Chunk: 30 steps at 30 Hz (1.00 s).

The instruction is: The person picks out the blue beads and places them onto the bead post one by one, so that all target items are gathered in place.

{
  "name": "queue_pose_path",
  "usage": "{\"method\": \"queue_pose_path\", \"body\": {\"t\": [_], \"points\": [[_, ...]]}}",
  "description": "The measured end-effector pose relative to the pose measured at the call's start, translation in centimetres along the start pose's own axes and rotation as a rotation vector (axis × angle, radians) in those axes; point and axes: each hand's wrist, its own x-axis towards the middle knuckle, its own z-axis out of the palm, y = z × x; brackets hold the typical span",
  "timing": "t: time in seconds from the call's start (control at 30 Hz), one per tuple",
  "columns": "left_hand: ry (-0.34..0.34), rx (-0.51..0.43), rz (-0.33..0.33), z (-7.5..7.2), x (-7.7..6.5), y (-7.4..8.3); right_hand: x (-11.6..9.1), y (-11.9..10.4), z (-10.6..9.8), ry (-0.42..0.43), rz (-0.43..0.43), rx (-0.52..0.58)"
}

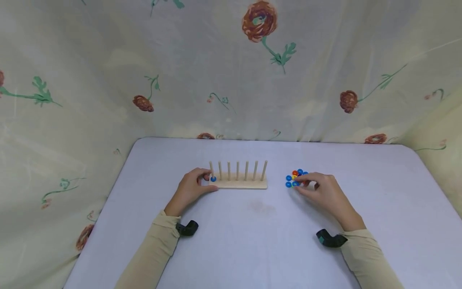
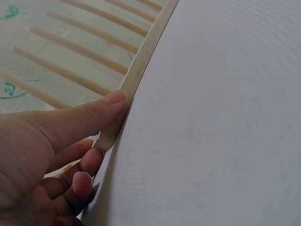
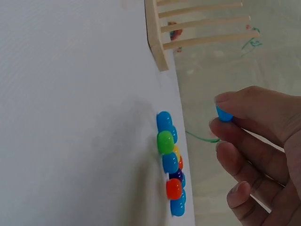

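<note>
A wooden peg rack [image 1: 249,185] with a row of several upright pegs stands on the table, one blue bead [image 1: 213,179] low on its leftmost peg. My left hand [image 1: 191,187] grips the rack's left end, the thumb [image 2: 106,106] along the front edge and the other fingers round the end. To the right of the rack, my right hand [image 1: 323,193] is over a cluster of beads [image 1: 288,178]. Between its thumb and index finger it pinches a blue bead [image 3: 223,114], raised off the table. Blue, green, yellow, red and dark beads [image 3: 170,163] lie below it.
White cloth covers the table [image 1: 231,241], whose far edge meets a flowered curtain [image 1: 202,72]. Black wrist devices [image 1: 187,228] sit at both sleeve cuffs. A faint stain [image 1: 260,207] marks the cloth in front of the rack.
</note>
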Motion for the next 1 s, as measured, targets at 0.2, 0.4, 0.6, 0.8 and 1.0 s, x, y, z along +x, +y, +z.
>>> {"method": "queue_pose_path", "body": {"t": [0.2,0.4,0.6,0.8,1.0], "points": [[0.004,-0.01,-0.007,0.0,0.0,0.2,0.5,-0.9,-0.3,0.075,-0.039,0.033],[-0.004,-0.007,-0.017,0.1,-0.1,0.2,1.4,-2.2,-0.4,0.147,-0.082,0.065],[-0.006,-0.006,-0.021,0.0,-0.2,0.3,2.9,-3.9,0.1,0.203,-0.099,0.116],[0.009,-0.012,-0.017,-0.1,0.1,0.6,4.9,-5.6,0.5,0.266,-0.177,0.174],[0.003,-0.012,-0.016,0.0,-0.1,0.3,6.3,-7.8,1.5,0.263,-0.248,0.222]]}}
